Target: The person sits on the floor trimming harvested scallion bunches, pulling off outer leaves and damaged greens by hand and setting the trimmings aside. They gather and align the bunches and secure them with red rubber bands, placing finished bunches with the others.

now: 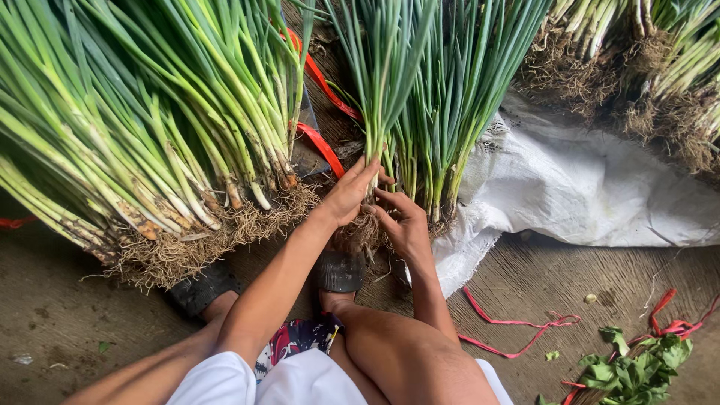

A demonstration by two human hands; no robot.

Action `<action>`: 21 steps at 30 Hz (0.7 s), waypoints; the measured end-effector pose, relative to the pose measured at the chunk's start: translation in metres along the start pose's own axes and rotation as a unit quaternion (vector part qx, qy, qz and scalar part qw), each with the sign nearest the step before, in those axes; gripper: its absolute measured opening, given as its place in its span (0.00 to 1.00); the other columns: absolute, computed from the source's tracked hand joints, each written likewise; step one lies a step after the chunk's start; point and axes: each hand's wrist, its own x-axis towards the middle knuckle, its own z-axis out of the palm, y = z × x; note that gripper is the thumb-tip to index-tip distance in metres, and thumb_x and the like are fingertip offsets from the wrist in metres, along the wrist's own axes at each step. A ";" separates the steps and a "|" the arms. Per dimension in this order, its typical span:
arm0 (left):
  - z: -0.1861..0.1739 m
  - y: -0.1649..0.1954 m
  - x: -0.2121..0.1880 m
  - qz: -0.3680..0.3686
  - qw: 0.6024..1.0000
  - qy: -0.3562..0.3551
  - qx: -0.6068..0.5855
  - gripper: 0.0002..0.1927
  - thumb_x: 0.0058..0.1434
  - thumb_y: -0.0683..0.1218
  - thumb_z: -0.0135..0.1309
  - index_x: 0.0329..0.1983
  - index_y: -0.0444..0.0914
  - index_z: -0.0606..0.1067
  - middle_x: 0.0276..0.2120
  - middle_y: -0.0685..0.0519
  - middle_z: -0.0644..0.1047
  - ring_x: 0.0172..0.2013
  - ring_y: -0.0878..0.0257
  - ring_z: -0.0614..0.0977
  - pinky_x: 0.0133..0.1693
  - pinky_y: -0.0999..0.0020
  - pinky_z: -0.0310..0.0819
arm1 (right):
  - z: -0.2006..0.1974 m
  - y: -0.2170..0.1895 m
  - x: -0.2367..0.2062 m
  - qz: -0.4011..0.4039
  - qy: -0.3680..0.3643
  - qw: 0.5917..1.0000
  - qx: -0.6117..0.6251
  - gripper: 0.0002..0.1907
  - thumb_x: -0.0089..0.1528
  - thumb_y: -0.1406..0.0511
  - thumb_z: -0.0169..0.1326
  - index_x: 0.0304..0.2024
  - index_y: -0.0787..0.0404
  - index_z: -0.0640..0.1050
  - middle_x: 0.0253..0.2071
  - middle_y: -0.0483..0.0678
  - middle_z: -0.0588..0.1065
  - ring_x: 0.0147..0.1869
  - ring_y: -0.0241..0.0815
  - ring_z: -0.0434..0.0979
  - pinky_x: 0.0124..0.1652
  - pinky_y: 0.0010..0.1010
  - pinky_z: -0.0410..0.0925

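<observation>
Head view: scallion bunch (390, 112) upright, roots down

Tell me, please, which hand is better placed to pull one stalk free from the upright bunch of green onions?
Probably the left hand: its fingers already wrap the stalks of the upright bunch, while the right hand braces lower, near the roots.

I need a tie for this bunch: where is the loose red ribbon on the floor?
In the head view the red ribbon lies on the floor at lower right, below the white sack and right of the right hand.
</observation>
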 end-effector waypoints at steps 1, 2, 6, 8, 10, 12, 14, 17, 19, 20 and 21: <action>0.000 -0.003 -0.001 -0.012 1.000 0.000 -0.001 0.29 0.74 0.56 0.42 0.77 0.48 0.58 0.39 0.58 0.72 0.44 0.68 0.77 0.42 0.75 0.75 | 0.002 0.006 -0.001 0.082 0.001 0.995 0.051 0.19 0.60 0.67 0.63 0.53 0.63 0.80 0.38 0.46 0.79 0.35 0.32 0.77 0.32 0.27 0.71; -0.001 -0.005 -0.001 -0.025 1.000 0.000 0.001 0.29 0.74 0.56 0.42 0.77 0.48 0.58 0.39 0.57 0.74 0.42 0.67 0.76 0.38 0.75 0.73 | 0.002 0.011 0.000 0.059 0.000 0.997 0.051 0.15 0.61 0.67 0.63 0.51 0.65 0.81 0.38 0.47 0.79 0.36 0.32 0.78 0.34 0.27 0.71; -0.002 -0.012 -0.005 -0.048 0.997 -0.007 -0.054 0.29 0.75 0.54 0.43 0.76 0.44 0.58 0.40 0.56 0.74 0.47 0.65 0.78 0.44 0.71 0.80 | 0.002 0.023 -0.003 -0.014 -0.008 0.999 -0.034 0.07 0.66 0.70 0.58 0.44 0.70 0.78 0.34 0.52 0.76 0.35 0.37 0.73 0.36 0.30 0.68; 0.000 -0.013 -0.005 -0.042 0.998 -0.013 -0.053 0.27 0.75 0.54 0.45 0.74 0.41 0.61 0.40 0.54 0.74 0.44 0.63 0.79 0.40 0.70 0.79 | 0.000 0.021 -0.008 -0.056 -0.023 0.993 -0.098 0.05 0.67 0.72 0.56 0.43 0.70 0.75 0.34 0.54 0.74 0.34 0.42 0.71 0.36 0.33 0.66; 0.001 -0.010 -0.005 -0.044 0.997 -0.021 -0.052 0.25 0.76 0.54 0.46 0.71 0.39 0.64 0.40 0.52 0.74 0.42 0.62 0.80 0.39 0.67 0.78 | -0.001 0.015 -0.015 -0.118 -0.040 0.982 -0.139 0.04 0.67 0.73 0.53 0.43 0.69 0.71 0.36 0.56 0.73 0.37 0.45 0.73 0.38 0.34 0.67; 0.004 -0.006 -0.005 -0.057 0.996 -0.029 -0.059 0.23 0.77 0.55 0.46 0.67 0.38 0.66 0.41 0.51 0.74 0.42 0.62 0.81 0.41 0.64 0.80 | -0.008 0.005 -0.027 -0.167 -0.076 0.977 -0.109 0.04 0.68 0.74 0.50 0.45 0.67 0.70 0.41 0.56 0.74 0.42 0.48 0.75 0.43 0.35 0.68; 0.004 0.003 -0.004 -0.071 0.997 0.034 -0.024 0.21 0.71 0.57 0.43 0.65 0.49 0.65 0.39 0.55 0.71 0.40 0.64 0.81 0.43 0.60 0.83 | -0.014 -0.004 -0.038 -0.170 -0.113 0.975 -0.089 0.04 0.68 0.74 0.50 0.45 0.66 0.70 0.41 0.56 0.73 0.42 0.48 0.75 0.44 0.35 0.69; 0.000 0.012 -0.002 -0.075 0.996 0.025 -0.037 0.22 0.70 0.58 0.45 0.64 0.50 0.66 0.39 0.57 0.70 0.40 0.63 0.80 0.45 0.51 0.84 | -0.024 -0.014 -0.047 -0.125 -0.117 0.983 -0.069 0.03 0.67 0.73 0.52 0.43 0.66 0.72 0.39 0.53 0.74 0.40 0.44 0.76 0.41 0.32 0.71; 0.000 0.011 -0.003 -0.063 0.997 0.002 -0.052 0.23 0.71 0.58 0.47 0.65 0.47 0.66 0.39 0.57 0.70 0.41 0.64 0.79 0.46 0.50 0.83 | -0.030 -0.015 -0.037 -0.133 -0.044 0.989 -0.049 0.05 0.67 0.72 0.52 0.46 0.66 0.75 0.43 0.50 0.77 0.45 0.41 0.80 0.43 0.30 0.74; 0.001 0.010 -0.002 -0.055 0.997 -0.003 -0.046 0.24 0.72 0.59 0.47 0.67 0.46 0.65 0.40 0.57 0.70 0.41 0.65 0.79 0.47 0.52 0.82 | -0.030 -0.015 -0.030 -0.106 -0.025 0.992 -0.062 0.06 0.67 0.71 0.54 0.46 0.66 0.76 0.42 0.50 0.78 0.43 0.40 0.80 0.42 0.30 0.74; 0.002 0.009 0.000 -0.044 0.998 -0.008 -0.039 0.25 0.73 0.59 0.48 0.68 0.46 0.65 0.40 0.57 0.69 0.42 0.67 0.78 0.48 0.53 0.82 | -0.030 -0.013 -0.021 -0.080 -0.007 0.994 -0.075 0.07 0.67 0.71 0.55 0.47 0.65 0.78 0.41 0.49 0.78 0.41 0.39 0.80 0.40 0.30 0.73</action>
